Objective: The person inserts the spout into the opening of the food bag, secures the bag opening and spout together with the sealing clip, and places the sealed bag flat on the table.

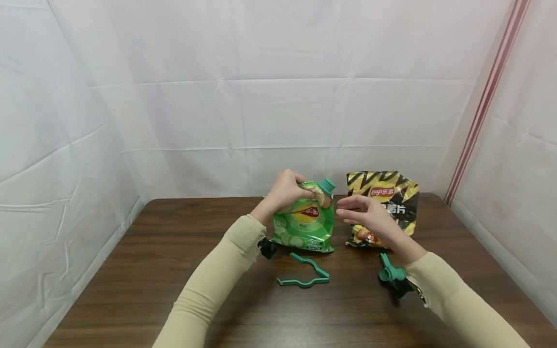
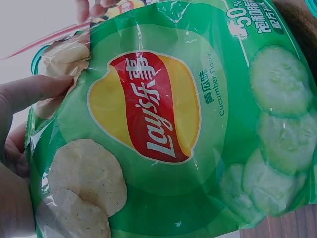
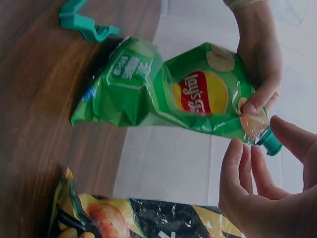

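Left hand (image 1: pixel 285 187) pinches green bag (image 1: pixel 304 223), spout (image 1: pixel 326 186) seated at one o'clock; right hand (image 1: pixel 369 213), loosely open, empty; clip (image 1: pixel 306 283) at six unfastened.

On the table (image 1: pixel 174 270), your left hand (image 1: pixel 285 189) is at the top of the cucumber Lay's bag (image 1: pixel 304 229), left of its spout (image 1: pixel 326 186). The other Lay's bag (image 1: pixel 382 193) stands to the right, behind your right hand (image 1: pixel 367 216). A hinged clip (image 1: pixel 321 271) lies before the cucumber bag, a spouted clip (image 1: pixel 391 274) farther right.
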{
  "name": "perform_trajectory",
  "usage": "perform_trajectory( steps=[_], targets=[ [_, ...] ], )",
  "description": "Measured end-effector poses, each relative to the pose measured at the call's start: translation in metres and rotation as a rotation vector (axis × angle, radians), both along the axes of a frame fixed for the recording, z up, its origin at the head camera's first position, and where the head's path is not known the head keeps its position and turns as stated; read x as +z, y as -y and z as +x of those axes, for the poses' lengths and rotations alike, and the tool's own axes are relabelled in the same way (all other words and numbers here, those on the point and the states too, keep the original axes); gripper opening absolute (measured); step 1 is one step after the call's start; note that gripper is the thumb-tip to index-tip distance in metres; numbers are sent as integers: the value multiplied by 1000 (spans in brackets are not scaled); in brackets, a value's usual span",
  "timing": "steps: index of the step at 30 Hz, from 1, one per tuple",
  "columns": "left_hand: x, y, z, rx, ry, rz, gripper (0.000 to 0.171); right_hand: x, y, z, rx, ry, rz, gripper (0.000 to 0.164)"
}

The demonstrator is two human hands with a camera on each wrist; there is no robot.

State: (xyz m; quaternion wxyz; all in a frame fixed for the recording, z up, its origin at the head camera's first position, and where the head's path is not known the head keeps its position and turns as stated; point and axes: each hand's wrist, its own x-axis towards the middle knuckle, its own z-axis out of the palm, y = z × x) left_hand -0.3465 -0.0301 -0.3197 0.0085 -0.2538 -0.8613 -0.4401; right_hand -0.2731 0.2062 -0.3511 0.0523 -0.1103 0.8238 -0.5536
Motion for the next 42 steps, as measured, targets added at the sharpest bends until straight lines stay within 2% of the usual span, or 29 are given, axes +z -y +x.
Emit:
perform_trajectory(
  steps=[8, 15, 25, 32, 42],
  targets=[
    [0, 1, 0, -2, 0, -9, 23, -7, 4, 13, 65, 49, -33, 52],
    [0, 0, 0, -1, -8, -12, 26, -16, 6, 20, 79, 89, -30, 53],
    [-1, 1, 1, -17, -13, 7, 31, -35, 10, 25, 91, 180, -80, 53],
    [-2, 1, 1, -23, -25, 10, 39, -49, 13, 31, 98, 200, -54, 51],
    [0, 1, 0, -14, -33, -3, 29, -65, 17, 32, 95, 206, 25, 47]
  ],
)
